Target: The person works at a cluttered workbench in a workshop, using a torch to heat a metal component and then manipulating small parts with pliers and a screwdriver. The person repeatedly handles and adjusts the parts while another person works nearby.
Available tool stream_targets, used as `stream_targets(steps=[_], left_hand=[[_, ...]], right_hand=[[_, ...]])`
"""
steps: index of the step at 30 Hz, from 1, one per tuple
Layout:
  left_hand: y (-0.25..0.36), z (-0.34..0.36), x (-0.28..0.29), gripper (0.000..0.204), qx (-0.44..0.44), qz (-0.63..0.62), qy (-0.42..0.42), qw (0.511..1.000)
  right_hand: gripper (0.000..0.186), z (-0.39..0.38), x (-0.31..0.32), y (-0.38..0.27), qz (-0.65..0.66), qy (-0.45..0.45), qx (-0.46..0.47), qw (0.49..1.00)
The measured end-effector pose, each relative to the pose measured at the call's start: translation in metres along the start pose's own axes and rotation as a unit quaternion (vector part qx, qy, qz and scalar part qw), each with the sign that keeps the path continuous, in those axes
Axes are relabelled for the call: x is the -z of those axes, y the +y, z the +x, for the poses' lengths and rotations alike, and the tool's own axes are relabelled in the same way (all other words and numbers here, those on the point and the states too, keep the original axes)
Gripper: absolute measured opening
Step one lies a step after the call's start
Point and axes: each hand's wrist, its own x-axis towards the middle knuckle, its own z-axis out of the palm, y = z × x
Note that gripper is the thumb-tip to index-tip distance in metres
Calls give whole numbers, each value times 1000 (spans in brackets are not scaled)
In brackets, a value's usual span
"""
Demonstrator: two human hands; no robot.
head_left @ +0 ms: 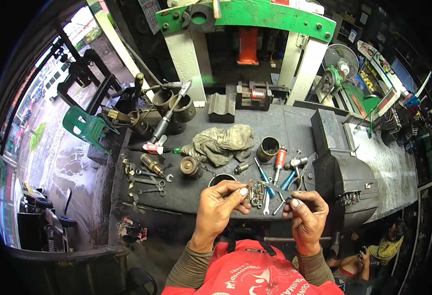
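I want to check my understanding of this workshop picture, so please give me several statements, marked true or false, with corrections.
1. The right hand holds a thin flat strip. True.
2. The rag is in the left hand. False: the rag lies on the workbench.
3. A green plastic chair stands left of the workbench. True.
4. The electric fan is at the picture's left. False: the electric fan is at the right.
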Motion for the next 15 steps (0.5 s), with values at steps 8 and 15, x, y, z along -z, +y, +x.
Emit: stream_targets(steps=[8,15], left_hand=[[15,-10,19,14,1,4,5,1000],[22,-6,20,16,21,7,-33,999]], right_hand=[[11,-8,-25,20,-16,4,-6,1000],[12,-17,-28,21,-24,23,3,999]])
